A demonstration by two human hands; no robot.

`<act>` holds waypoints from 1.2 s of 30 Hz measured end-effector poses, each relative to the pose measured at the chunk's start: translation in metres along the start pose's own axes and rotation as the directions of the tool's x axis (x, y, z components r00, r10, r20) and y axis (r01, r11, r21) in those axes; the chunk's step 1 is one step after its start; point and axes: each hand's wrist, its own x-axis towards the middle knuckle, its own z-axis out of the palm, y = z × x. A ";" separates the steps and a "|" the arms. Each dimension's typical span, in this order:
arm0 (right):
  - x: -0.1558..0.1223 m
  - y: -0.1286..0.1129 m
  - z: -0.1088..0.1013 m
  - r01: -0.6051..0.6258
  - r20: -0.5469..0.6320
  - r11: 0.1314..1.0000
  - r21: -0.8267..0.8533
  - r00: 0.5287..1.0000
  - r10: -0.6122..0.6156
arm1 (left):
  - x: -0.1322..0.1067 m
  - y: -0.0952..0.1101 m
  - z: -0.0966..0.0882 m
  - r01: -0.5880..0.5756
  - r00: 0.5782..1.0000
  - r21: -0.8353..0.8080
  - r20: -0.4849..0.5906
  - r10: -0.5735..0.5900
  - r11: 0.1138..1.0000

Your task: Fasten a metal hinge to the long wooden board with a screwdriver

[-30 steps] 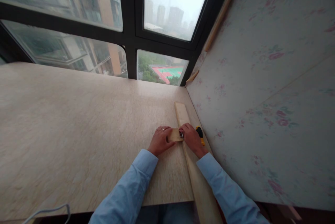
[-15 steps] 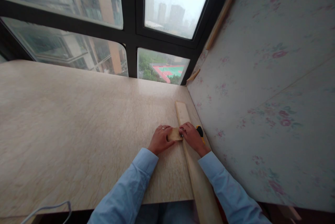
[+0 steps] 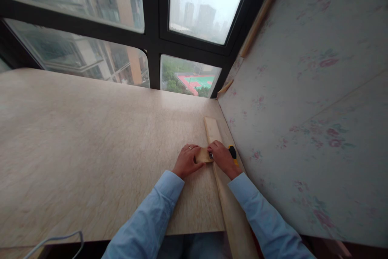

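A short wooden block (image 3: 202, 155) lies flat, its right end meeting the edge of a long wooden board (image 3: 235, 210). My left hand (image 3: 188, 161) grips the block from the left, thumb along its near side and fingers over the far side. At the block's right end, my right hand (image 3: 222, 157) rests over the board with its fingers pinched on a small dark metal piece (image 3: 211, 155). That piece is mostly covered by the fingers, so its kind is unclear. Beyond my right wrist, a black and yellow tool (image 3: 233, 152) lies partly hidden by the wall.
Both hands work on a beige stone-patterned sill (image 3: 106, 150). A floral-papered wall (image 3: 303, 109) borders it on the right, and a dark window frame (image 3: 154, 53) at the back. A pale cable (image 3: 60, 236) hangs over the near left edge.
My right fingers have shifted slightly at the block's end, and more of the metal piece shows. The left hand keeps its hold on the block. The whole view has drifted slightly.
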 end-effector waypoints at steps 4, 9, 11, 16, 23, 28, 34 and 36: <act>-0.001 0.005 0.001 0.016 0.008 0.990 0.143 1.000 -0.018 | 0.000 0.001 -0.001 0.007 1.000 0.003 0.006 -0.007 1.000; -0.001 0.005 -0.001 -0.016 -0.023 0.975 0.224 0.999 0.022 | 0.001 0.000 0.000 0.012 1.000 -0.007 0.007 -0.012 1.000; -0.001 0.002 -0.003 -0.048 -0.029 0.980 0.192 0.998 0.054 | 0.001 0.000 0.000 0.014 1.000 -0.006 0.010 -0.014 1.000; 0.001 -0.002 -0.004 -0.049 -0.015 0.995 0.092 0.999 0.050 | 0.001 0.001 0.000 0.020 1.000 -0.008 0.011 -0.020 1.000; 0.000 0.001 -0.001 -0.009 -0.036 0.996 0.083 0.999 0.012 | 0.000 0.000 0.000 0.026 1.000 -0.004 0.018 -0.025 1.000; -0.004 0.000 -0.002 0.059 -0.048 0.989 0.138 0.997 -0.052 | 0.000 0.002 -0.002 0.024 0.999 -0.009 0.022 -0.024 1.000; -0.002 0.002 -0.006 0.045 -0.036 0.975 0.217 0.999 -0.038 | 0.000 0.003 -0.002 0.035 0.999 -0.012 0.024 -0.035 0.999; -0.002 0.002 -0.007 0.031 -0.041 0.974 0.223 0.999 -0.022 | 0.000 0.003 -0.002 0.034 0.999 -0.011 0.020 -0.033 0.999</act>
